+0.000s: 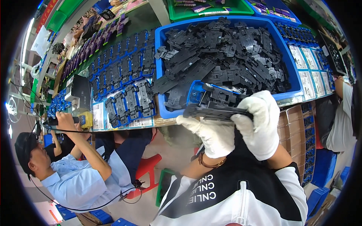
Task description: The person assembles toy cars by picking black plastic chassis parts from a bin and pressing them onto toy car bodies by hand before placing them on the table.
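Both my hands wear white gloves. My left hand (211,133) grips the near end of a flat black plastic chassis part (211,110) with a blue piece and small wheels (205,92) on top. My right hand (260,122) closes over the other end of the same part. I hold it just in front of a large blue bin (161,56) heaped with several black plastic chassis plates (222,52).
Rows of assembled black-and-blue chassis (124,75) lie on the bench to the left. A seated person in a light blue shirt (81,180) works at the bench with a tool (81,119). Stacked cardboard boxes (301,128) stand at right, beside another person's sleeve (339,116). A red stool (149,169) stands below.
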Demonstrator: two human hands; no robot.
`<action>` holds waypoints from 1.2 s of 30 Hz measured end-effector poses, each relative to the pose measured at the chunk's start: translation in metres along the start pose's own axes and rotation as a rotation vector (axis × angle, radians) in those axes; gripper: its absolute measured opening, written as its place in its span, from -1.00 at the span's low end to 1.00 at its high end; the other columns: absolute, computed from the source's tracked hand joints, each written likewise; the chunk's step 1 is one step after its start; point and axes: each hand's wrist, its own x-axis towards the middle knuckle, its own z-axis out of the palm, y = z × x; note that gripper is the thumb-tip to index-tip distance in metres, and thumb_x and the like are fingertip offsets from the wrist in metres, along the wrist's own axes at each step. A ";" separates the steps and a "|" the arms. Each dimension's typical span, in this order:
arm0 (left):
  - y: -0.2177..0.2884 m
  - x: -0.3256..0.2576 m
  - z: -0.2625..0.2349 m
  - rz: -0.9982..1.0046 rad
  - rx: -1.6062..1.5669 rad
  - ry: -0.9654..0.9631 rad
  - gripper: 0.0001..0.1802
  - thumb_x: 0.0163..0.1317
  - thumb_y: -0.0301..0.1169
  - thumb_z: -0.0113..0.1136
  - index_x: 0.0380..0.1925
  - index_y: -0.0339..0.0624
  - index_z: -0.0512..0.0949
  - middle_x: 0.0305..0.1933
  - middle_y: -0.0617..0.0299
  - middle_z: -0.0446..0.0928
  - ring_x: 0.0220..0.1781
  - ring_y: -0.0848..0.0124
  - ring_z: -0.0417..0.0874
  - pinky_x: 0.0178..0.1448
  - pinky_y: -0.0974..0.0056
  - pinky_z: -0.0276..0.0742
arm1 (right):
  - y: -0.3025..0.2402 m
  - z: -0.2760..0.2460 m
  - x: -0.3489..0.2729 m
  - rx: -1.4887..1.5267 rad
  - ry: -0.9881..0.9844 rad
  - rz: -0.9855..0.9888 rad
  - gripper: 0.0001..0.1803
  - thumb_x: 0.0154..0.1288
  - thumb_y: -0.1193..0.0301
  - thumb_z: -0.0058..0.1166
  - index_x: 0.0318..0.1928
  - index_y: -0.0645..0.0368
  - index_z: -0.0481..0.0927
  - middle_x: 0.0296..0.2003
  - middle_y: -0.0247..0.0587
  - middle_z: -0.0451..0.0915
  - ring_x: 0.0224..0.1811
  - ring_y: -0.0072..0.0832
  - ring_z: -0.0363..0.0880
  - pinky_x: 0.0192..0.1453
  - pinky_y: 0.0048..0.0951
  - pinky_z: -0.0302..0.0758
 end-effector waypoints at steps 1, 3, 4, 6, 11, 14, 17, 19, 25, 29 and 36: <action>0.003 0.002 0.003 -0.059 -0.087 -0.036 -0.33 0.43 0.05 -0.24 0.37 -0.13 0.19 0.34 0.06 0.31 0.23 0.18 0.39 0.41 0.07 0.21 | 0.003 -0.002 0.000 0.083 0.043 -0.016 -0.66 -0.08 0.46 0.35 -0.28 0.11 0.49 -0.36 -0.19 0.51 -0.33 -0.20 0.49 -0.22 -0.26 0.43; 0.011 0.004 0.011 -0.164 -0.256 -0.105 -0.28 0.37 0.15 -0.17 0.34 -0.10 0.25 0.34 0.10 0.33 0.25 0.13 0.39 0.42 -0.03 0.19 | 0.004 -0.004 -0.012 0.371 0.129 0.298 -0.80 0.36 0.30 0.04 -0.20 0.16 0.40 -0.30 -0.27 0.43 -0.34 -0.50 0.40 -0.25 -0.45 0.35; 0.015 0.005 0.015 -0.215 -0.341 -0.140 -0.26 0.34 0.20 -0.13 0.33 -0.08 0.28 0.33 0.12 0.33 0.25 0.10 0.39 0.42 -0.08 0.18 | 0.004 -0.006 -0.010 0.553 0.209 0.339 -0.75 0.41 0.26 -0.02 -0.14 0.20 0.39 -0.28 -0.24 0.44 -0.31 -0.51 0.41 -0.23 -0.46 0.36; 0.020 0.004 0.028 -0.315 -0.363 -0.052 -0.37 0.35 0.16 -0.04 0.23 -0.02 0.40 0.21 0.18 0.45 0.20 0.13 0.46 0.38 -0.08 0.27 | 0.012 -0.008 -0.003 0.717 0.334 0.359 -0.62 0.46 0.19 -0.07 0.01 0.28 0.37 -0.24 -0.12 0.47 -0.27 -0.47 0.45 -0.18 -0.47 0.41; 0.021 0.004 0.034 -0.259 -0.185 -0.042 -0.56 0.35 0.03 0.10 0.04 0.00 0.48 0.03 0.27 0.52 0.11 0.29 0.52 0.23 0.06 0.44 | 0.016 -0.021 0.017 0.990 0.250 0.587 -0.44 0.42 0.36 -0.01 0.34 0.26 0.20 -0.24 -0.12 0.54 -0.37 -0.54 0.46 -0.28 -0.49 0.43; 0.019 0.006 0.032 -0.269 -0.192 -0.006 -0.55 0.37 0.03 0.07 0.05 -0.04 0.47 0.03 0.24 0.52 0.09 0.29 0.53 0.22 0.08 0.45 | 0.027 -0.023 0.008 0.669 0.136 0.492 -0.48 0.30 0.36 0.03 0.27 0.19 0.39 -0.23 -0.18 0.56 -0.29 -0.52 0.46 -0.13 -0.46 0.43; 0.021 0.004 0.038 -0.248 -0.131 -0.011 -0.52 0.38 0.04 0.05 0.05 -0.07 0.47 0.02 0.20 0.52 0.08 0.28 0.53 0.21 0.08 0.45 | 0.028 -0.027 0.006 0.143 -0.067 0.176 -0.35 -0.12 0.25 0.36 0.11 0.02 0.58 -0.05 -0.04 0.49 -0.07 -0.17 0.50 0.06 -0.23 0.42; 0.024 0.002 0.037 -0.268 -0.184 -0.064 -0.46 0.38 0.09 0.00 0.07 -0.12 0.45 0.03 0.17 0.52 0.07 0.26 0.53 0.24 0.09 0.43 | 0.013 -0.024 0.007 -0.025 -0.160 0.204 -0.28 -0.23 0.22 0.43 0.07 0.16 0.58 0.02 0.05 0.50 0.04 -0.07 0.49 0.23 -0.21 0.34; 0.016 0.001 0.036 -0.176 -0.121 -0.139 -0.36 0.36 0.16 -0.04 0.14 -0.16 0.42 0.08 0.11 0.48 0.10 0.24 0.49 0.24 0.10 0.40 | 0.012 -0.018 0.003 -0.172 -0.195 0.235 -0.30 -0.29 0.26 0.45 0.01 0.10 0.59 -0.03 -0.03 0.50 0.01 -0.08 0.50 0.11 -0.19 0.43; 0.015 -0.001 0.038 -0.150 -0.076 -0.107 -0.36 0.36 0.16 -0.04 0.14 -0.16 0.41 0.07 0.08 0.48 0.10 0.23 0.50 0.23 0.09 0.40 | 0.010 -0.018 0.002 -0.200 -0.163 0.228 -0.29 -0.33 0.28 0.46 0.00 0.09 0.59 -0.05 -0.03 0.50 0.00 -0.09 0.50 0.10 -0.19 0.43; 0.017 -0.004 0.038 -0.169 -0.078 -0.120 -0.36 0.35 0.17 -0.02 0.13 -0.15 0.41 0.06 0.09 0.48 0.10 0.21 0.50 0.24 0.08 0.41 | 0.007 -0.018 0.000 -0.161 -0.139 0.230 -0.30 -0.34 0.28 0.47 -0.02 0.06 0.59 -0.11 -0.07 0.51 -0.03 -0.11 0.47 0.06 -0.18 0.43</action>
